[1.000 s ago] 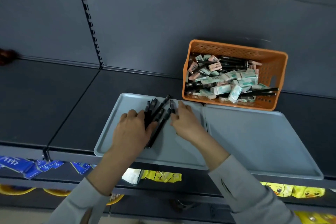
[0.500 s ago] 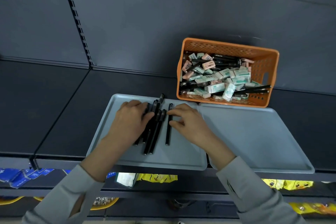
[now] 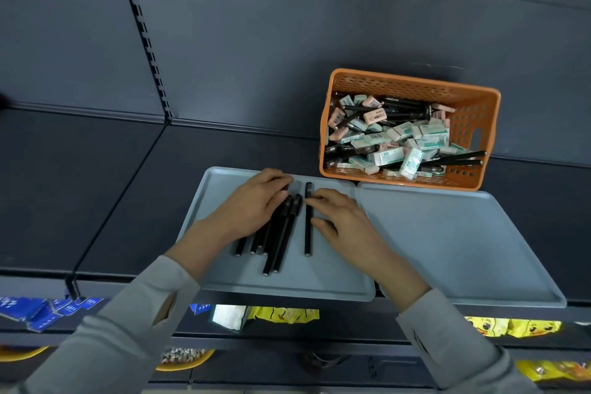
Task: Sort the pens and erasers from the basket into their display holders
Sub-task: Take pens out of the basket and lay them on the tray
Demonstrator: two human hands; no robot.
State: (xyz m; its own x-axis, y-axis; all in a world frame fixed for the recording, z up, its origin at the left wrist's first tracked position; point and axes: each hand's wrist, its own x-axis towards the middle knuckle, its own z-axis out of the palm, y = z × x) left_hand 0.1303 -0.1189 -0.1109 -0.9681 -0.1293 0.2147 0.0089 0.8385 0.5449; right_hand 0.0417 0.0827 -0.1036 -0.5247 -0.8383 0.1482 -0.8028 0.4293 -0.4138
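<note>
Left hand (image 3: 252,206): palm down, fingers loosely bent, pressing the black pen bunch (image 3: 281,233) on the left grey tray (image 3: 335,281).
Right hand (image 3: 340,217): fingers nearly straight, tips touching a single pen (image 3: 308,233).
Orange basket (image 3: 412,86): erasers (image 3: 387,155) and more pens, behind the tray.

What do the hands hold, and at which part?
No clear grip: left hand rests on pens, upper ends; right hand touches single pen near its top.

2 trays (image 3: 224,285) (image 3: 463,249); 1 basket (image 3: 412,81); approx 6 pens (image 3: 307,233) laid out.
</note>
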